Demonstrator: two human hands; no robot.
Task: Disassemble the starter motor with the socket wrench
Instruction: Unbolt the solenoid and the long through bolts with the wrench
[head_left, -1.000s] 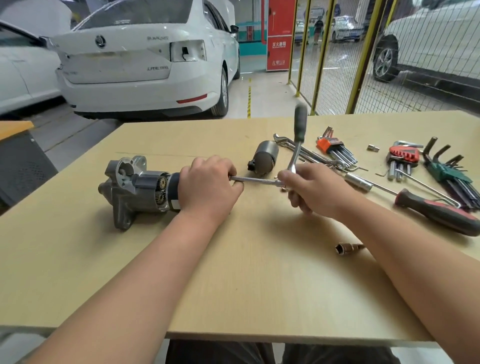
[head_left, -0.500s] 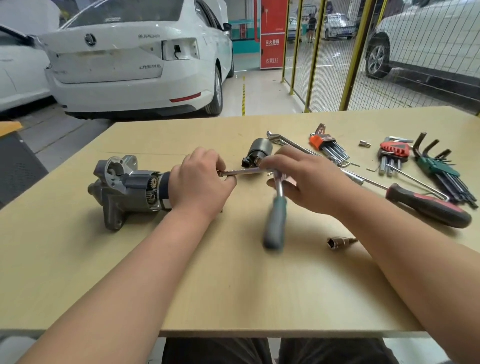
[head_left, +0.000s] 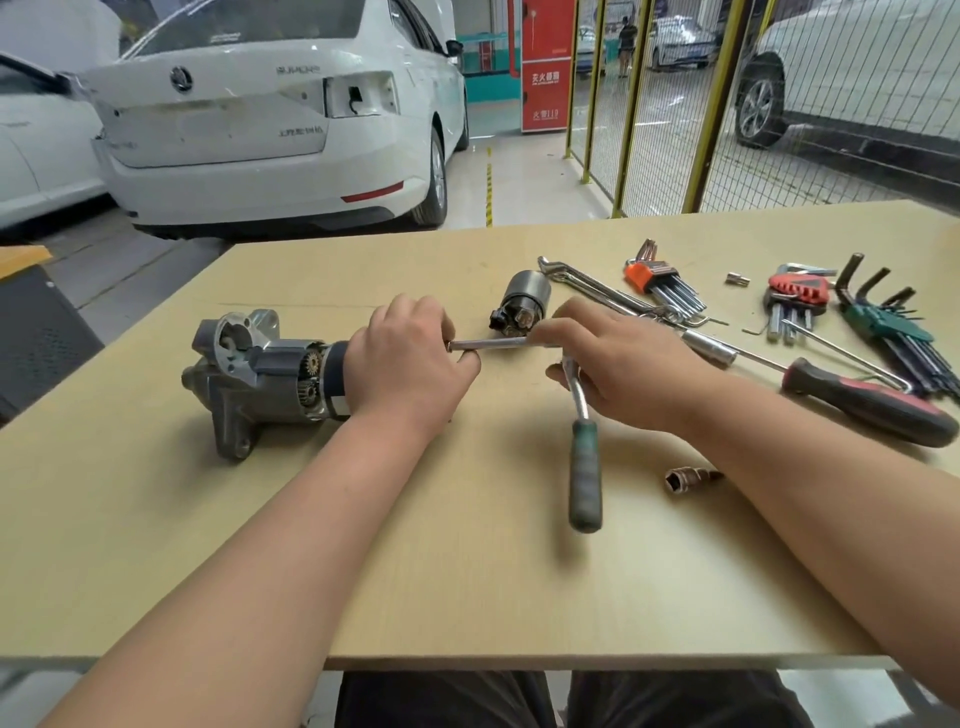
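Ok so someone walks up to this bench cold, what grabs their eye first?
The hands in the middle: the left hand grips the rear of the starter motor lying at left, while the right hand holds the socket wrench, its green handle pointing back toward the person. After that, the hex key sets fanned out at far right and the white car parked in the background.

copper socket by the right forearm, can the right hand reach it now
Probably yes: the copper socket lies uncovered beside the forearm, but the right hand grips the socket wrench and must release it first.
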